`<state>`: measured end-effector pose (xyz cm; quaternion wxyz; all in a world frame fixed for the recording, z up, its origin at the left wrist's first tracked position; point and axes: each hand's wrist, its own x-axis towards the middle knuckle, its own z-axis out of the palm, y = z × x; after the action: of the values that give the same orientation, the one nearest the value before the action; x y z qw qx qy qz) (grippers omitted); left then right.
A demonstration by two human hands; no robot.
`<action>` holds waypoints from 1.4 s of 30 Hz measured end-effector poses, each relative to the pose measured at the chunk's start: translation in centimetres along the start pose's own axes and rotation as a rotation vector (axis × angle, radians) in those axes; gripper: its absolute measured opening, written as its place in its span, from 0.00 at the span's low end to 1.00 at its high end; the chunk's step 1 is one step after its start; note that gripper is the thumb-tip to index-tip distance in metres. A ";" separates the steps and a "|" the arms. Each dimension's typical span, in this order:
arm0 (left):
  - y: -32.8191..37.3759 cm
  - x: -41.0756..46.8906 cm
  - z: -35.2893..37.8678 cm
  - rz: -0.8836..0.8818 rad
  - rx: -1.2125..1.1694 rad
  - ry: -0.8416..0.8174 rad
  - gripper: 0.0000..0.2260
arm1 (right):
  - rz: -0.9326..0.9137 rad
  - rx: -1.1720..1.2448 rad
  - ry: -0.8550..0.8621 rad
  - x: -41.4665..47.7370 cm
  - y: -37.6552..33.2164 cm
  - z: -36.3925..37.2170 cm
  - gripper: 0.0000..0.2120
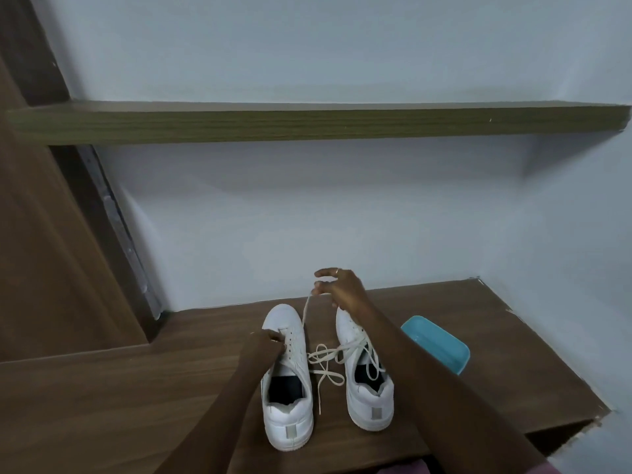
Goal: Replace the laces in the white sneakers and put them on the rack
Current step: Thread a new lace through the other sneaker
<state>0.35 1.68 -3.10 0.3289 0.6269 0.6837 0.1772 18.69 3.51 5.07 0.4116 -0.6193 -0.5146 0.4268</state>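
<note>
Right grip [342,290] pinches the lace [306,307] taut, left grip [265,343] pins the shoe [289,422]: best to pull steadily, keeping it flat through the eyelet.

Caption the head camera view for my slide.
Left hand holds one white sneaker at its eyelets while the right hand pinches its lace above the toe; second sneaker alongside.
</note>
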 end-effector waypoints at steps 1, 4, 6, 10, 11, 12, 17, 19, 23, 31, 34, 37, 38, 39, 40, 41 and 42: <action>0.0 0.4 0.3 0.008 0.041 -0.007 0.12 | -0.003 -0.039 -0.022 0.4 0.6 0.8 0.07; -0.1 1.4 0.8 0.046 0.136 0.015 0.14 | 0.105 -0.019 -0.108 1.3 2.5 2.6 0.12; -0.2 1.7 1.1 0.034 0.148 0.042 0.15 | 0.229 0.167 -0.118 1.6 3.3 3.5 0.11; -0.4 1.3 1.1 -0.010 0.273 0.027 0.15 | 0.264 0.132 -0.119 1.0 4.5 4.6 0.05; -0.4 1.1 1.0 -0.016 0.303 0.005 0.15 | 0.239 0.066 -0.137 0.7 5.0 5.1 0.03; -0.3 0.7 0.8 -0.019 0.322 -0.001 0.14 | 0.223 0.008 -0.176 0.3 5.4 5.4 0.02; -0.6 0.4 0.6 -0.035 0.393 -0.077 0.11 | 0.389 -0.292 -0.367 -1.4 7.2 6.4 0.12; 0.0 -0.1 0.8 -0.008 0.302 0.001 0.10 | 0.443 -0.221 -0.394 -1.9 7.0 6.4 0.12; 1.0 -0.7 0.8 0.017 -0.144 0.216 0.13 | 0.366 0.088 -0.314 -1.9 6.6 5.7 0.14; 2.7 -0.5 1.6 -0.243 -0.900 -0.203 0.18 | 0.213 0.083 -0.271 -3.0 5.7 4.0 0.14; 2.6 -0.1 2.1 -0.208 -1.003 -0.161 0.13 | 0.227 -0.031 -0.299 -3.3 5.7 3.7 0.13; 2.3 0.3 2.2 -0.207 -1.005 -0.052 0.07 | 0.271 -0.139 -0.315 -3.1 5.8 3.3 0.10; 2.2 0.4 2.2 -0.210 -1.012 -0.046 0.07 | 0.274 -0.197 -0.306 -2.9 5.8 3.3 0.10; 2.1 0.4 2.2 -0.206 -1.014 -0.051 0.07 | 0.258 -0.264 -0.281 -2.7 5.8 3.2 0.11; 2.1 0.4 2.2 -0.200 -1.009 -0.059 0.07 | 0.230 -0.325 -0.237 -2.5 5.9 3.3 0.11; 2.1 0.3 2.3 -0.191 -0.990 -0.067 0.06 | 0.185 -0.354 -0.178 -2.5 5.8 3.5 0.09; 2.2 0.2 2.4 -0.180 -0.976 -0.078 0.06 | 0.138 -0.317 -0.121 -2.4 5.9 3.8 0.06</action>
<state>3.59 1.83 -3.47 0.6232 0.3445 0.5597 0.4240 16.54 0.61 -1.42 0.2467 -0.6835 -0.5556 0.4041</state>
